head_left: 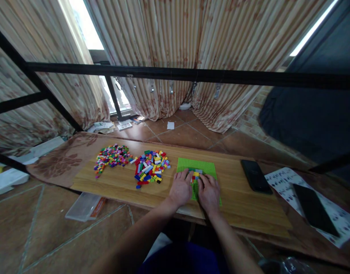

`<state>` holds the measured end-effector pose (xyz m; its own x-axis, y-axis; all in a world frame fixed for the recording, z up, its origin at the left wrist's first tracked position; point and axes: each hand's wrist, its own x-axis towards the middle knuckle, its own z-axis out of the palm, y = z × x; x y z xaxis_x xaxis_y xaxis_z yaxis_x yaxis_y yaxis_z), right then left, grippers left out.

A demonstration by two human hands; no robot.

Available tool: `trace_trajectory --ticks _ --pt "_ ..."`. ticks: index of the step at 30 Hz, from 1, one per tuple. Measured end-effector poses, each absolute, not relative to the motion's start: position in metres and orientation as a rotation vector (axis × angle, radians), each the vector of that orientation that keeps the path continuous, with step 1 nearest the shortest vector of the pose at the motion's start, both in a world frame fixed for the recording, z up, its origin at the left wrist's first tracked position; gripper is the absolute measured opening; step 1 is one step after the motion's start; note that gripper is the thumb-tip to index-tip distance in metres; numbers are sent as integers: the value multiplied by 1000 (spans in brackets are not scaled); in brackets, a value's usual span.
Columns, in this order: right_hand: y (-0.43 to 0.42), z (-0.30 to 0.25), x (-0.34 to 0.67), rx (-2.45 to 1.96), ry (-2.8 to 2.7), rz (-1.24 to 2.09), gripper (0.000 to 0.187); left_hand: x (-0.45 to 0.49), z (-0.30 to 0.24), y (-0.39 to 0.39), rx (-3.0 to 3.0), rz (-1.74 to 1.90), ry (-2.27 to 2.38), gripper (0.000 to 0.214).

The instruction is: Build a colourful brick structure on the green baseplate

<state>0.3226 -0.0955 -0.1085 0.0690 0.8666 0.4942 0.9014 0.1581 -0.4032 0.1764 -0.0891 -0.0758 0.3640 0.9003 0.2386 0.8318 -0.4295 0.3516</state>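
Studded toy bricks sit between left hand and right hand, on the green baseplate. Whether the fingers grip any, I cannot tell.

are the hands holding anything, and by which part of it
It cannot be told: the left hand and right hand are both at the small bricks on the green baseplate, but any grip is too small to make out.

Studded plastic baseplate, smooth wooden board, cloth curtains.
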Motion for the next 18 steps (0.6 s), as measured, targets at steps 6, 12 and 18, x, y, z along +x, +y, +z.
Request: trace_trajectory --ticks 6,12,18 --pt "-95 -110 325 -1677 -1776 -86 37 177 -78 -90 2471 604 1569 54" --pt "-94 -113 327 -1666 -1787 -113 38 178 -78 -91 2466 600 1570 56" --pt "-92 -117 329 -1670 -1776 -99 39 172 -72 -99 2410 672 1546 55"
